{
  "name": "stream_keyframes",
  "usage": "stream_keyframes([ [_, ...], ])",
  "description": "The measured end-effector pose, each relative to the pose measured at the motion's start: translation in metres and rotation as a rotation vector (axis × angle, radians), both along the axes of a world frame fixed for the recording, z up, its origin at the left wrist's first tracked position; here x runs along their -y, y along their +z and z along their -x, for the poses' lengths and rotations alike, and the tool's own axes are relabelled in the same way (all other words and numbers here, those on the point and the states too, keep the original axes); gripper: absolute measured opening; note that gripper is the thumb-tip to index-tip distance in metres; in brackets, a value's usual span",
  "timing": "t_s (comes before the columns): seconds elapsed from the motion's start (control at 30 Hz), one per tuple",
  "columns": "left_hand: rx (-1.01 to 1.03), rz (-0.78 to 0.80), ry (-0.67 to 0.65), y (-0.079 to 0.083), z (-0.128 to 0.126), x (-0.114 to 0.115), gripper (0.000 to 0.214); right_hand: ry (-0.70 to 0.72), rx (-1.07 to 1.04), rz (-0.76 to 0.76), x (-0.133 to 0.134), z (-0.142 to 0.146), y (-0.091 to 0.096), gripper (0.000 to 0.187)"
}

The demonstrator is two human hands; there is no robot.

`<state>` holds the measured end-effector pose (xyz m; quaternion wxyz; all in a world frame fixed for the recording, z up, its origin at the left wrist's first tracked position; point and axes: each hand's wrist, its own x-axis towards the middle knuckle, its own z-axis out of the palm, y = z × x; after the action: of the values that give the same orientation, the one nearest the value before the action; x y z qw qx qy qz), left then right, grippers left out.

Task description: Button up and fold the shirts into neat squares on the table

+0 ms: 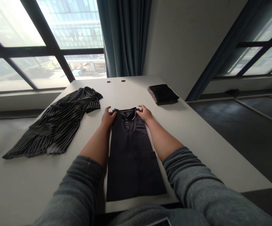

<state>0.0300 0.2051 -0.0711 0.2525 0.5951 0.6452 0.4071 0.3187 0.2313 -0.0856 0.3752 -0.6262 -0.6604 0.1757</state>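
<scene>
A dark shirt (136,169) lies flat before me on the white table, its sides folded inward into a long narrow shape. Small round buttons run down its front just below the collar. My left hand (108,117) grips the far left corner near the collar, thumb on top of the cloth. At the opposite corner, my right hand (145,113) pinches the fabric between thumb and fingers. Parts of the fingers on both hands are hidden. To the left, a black garment with white stripes (58,122) lies spread and rumpled.
A folded black garment with a grey side (165,94) sits at the table's far right. Two round holes are set in the far end of the white table (204,160). Beyond stand a blue curtain (126,37), windows and a wall.
</scene>
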Motion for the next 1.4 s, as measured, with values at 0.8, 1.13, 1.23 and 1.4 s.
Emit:
stream_keyframes([
  [0.8,0.633,0.019,-0.338,0.015,-0.004,0.005,0.053,0.338,-0.872,0.091,0.016,0.011,0.019,0.065],
  [1.13,0.685,0.025,-0.423,0.039,-0.007,0.024,0.053,0.407,-0.883,0.198,0.033,0.009,0.050,0.050],
  [1.23,0.622,-0.001,-0.444,0.048,-0.006,0.032,0.055,0.406,-0.830,0.164,0.039,0.003,0.056,0.050],
  [1.4,0.560,-0.024,-0.468,0.057,0.000,0.047,0.051,0.413,-0.739,0.120,0.058,-0.002,0.067,0.044],
])
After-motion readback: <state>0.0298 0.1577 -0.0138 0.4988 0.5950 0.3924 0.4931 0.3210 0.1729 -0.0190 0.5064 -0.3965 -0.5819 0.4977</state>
